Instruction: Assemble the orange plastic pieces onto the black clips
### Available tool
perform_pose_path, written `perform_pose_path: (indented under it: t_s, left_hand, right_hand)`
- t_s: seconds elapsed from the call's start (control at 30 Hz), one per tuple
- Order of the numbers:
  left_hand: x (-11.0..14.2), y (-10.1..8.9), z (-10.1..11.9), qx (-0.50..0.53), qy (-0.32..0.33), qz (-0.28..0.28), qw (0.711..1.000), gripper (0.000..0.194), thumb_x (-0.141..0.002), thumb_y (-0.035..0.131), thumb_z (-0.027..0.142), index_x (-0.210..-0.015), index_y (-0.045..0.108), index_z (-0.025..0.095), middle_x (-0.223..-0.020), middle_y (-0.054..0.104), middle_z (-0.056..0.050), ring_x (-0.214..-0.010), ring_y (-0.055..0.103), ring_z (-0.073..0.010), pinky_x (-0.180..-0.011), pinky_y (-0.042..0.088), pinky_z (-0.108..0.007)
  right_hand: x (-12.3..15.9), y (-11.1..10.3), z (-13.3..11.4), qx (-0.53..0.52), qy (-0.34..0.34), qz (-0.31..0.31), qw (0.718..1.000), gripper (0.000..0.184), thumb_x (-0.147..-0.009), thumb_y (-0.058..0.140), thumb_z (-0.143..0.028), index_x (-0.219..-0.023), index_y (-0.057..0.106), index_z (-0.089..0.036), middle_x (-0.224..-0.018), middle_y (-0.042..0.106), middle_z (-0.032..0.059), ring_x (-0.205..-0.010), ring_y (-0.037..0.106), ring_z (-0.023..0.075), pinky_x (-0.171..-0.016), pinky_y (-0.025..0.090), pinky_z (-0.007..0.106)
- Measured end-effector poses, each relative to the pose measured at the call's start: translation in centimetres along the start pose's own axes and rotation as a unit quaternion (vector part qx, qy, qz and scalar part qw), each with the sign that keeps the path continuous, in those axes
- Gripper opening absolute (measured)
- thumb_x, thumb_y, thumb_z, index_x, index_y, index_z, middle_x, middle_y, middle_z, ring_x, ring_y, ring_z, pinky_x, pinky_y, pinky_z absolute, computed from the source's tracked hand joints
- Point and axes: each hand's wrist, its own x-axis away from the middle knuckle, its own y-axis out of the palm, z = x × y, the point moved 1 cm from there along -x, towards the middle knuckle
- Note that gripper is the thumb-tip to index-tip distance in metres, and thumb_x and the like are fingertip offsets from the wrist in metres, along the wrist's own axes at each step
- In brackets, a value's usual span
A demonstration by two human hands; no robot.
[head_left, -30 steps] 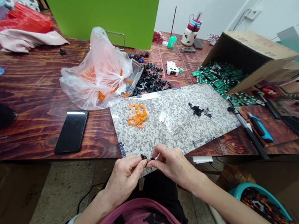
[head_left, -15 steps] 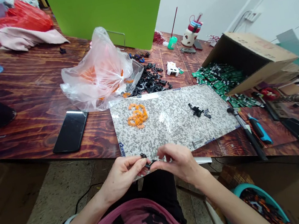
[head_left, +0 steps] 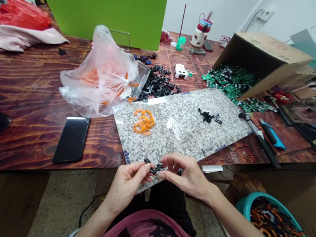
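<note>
Between my two hands, over the near edge of the speckled board [head_left: 185,138], is a small curved black plastic part [head_left: 155,169]. My left hand [head_left: 129,182] pinches its left end between thumb and fingers. The thumb and fingertips of my right hand [head_left: 185,174] close on its right end; a small dark piece also shows under those fingers, too small to name. On the board lie a cluster of orange plastic clips [head_left: 143,122] at the left and a few black plastic parts [head_left: 206,116] at the right.
Behind the board stand a clear bag with orange parts [head_left: 102,75] and a pile of black parts [head_left: 158,82]. Green circuit boards [head_left: 230,82] spill from a cardboard box [head_left: 270,51]. A phone [head_left: 71,139] lies left, a hammer [head_left: 260,141] right. Below right is a teal bucket [head_left: 246,211].
My right hand's fingers have opened a little around the part's right end, and more of the black part shows between my hands. The view has shifted slightly.
</note>
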Motion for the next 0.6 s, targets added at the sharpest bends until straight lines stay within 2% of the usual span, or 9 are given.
perform_pose_path:
  t_s: [0.23,0.33,0.4,0.47,0.53,0.6]
  left_hand:
    - [0.0,0.2,-0.1,-0.019,0.016,-0.005,1.000,0.027,-0.086,0.053,0.032,-0.075,0.070,0.013,-0.061,0.062,0.001,-0.060,0.054,-0.0122,-0.057,0.042,-0.020]
    - [0.0,0.3,0.0,-0.024,0.027,0.002,0.999,0.028,-0.086,0.053,0.033,-0.072,0.069,0.014,-0.060,0.061,0.002,-0.059,0.054,-0.0119,-0.056,0.043,-0.020]
    - [-0.1,0.3,-0.1,-0.013,0.031,0.023,0.999,0.029,-0.086,0.053,0.034,-0.074,0.069,0.014,-0.060,0.062,0.001,-0.058,0.055,-0.0123,-0.057,0.045,-0.021]
    - [-0.1,0.4,-0.4,0.008,0.029,0.052,0.998,0.030,-0.086,0.052,0.037,-0.086,0.070,0.013,-0.063,0.065,0.000,-0.060,0.057,-0.0137,-0.060,0.048,-0.023]
    - [-0.1,0.5,-0.6,0.031,0.025,0.071,0.997,0.034,-0.086,0.052,0.039,-0.102,0.068,0.013,-0.072,0.069,-0.003,-0.065,0.060,-0.0155,-0.066,0.050,-0.026]
    - [-0.1,0.8,-0.8,0.043,0.031,0.066,0.996,0.035,-0.086,0.053,0.038,-0.108,0.066,0.014,-0.084,0.071,-0.005,-0.077,0.063,-0.0179,-0.073,0.051,-0.029]
  right_hand:
    - [-0.1,0.1,-0.7,-0.013,0.011,-0.012,1.000,0.017,-0.083,0.059,-0.031,-0.092,0.064,-0.016,-0.076,0.064,0.0023,-0.061,0.053,0.0100,-0.056,0.043,0.021]
    - [-0.1,0.4,-0.6,-0.082,0.052,-0.018,0.995,0.016,-0.084,0.057,-0.030,-0.088,0.064,-0.016,-0.074,0.063,0.0018,-0.060,0.053,0.0094,-0.056,0.044,0.021]
    - [-0.1,0.8,-0.5,-0.164,0.094,-0.013,0.982,0.018,-0.082,0.060,-0.033,-0.085,0.062,-0.016,-0.067,0.061,-0.0007,-0.054,0.052,0.0080,-0.050,0.043,0.019]
    - [-0.2,1.4,-0.5,-0.243,0.133,0.005,0.961,0.022,-0.079,0.063,-0.037,-0.084,0.060,-0.016,-0.060,0.058,-0.0031,-0.047,0.050,0.0068,-0.044,0.043,0.018]
    - [-0.3,2.1,-0.7,-0.302,0.159,0.030,0.939,0.027,-0.075,0.067,-0.041,-0.082,0.059,-0.016,-0.059,0.059,-0.0032,-0.045,0.052,0.0072,-0.042,0.044,0.019]
    - [-0.5,2.9,-1.1,-0.345,0.173,0.049,0.921,0.030,-0.071,0.069,-0.042,-0.082,0.057,-0.016,-0.061,0.062,-0.0016,-0.047,0.056,0.0091,-0.042,0.047,0.020]
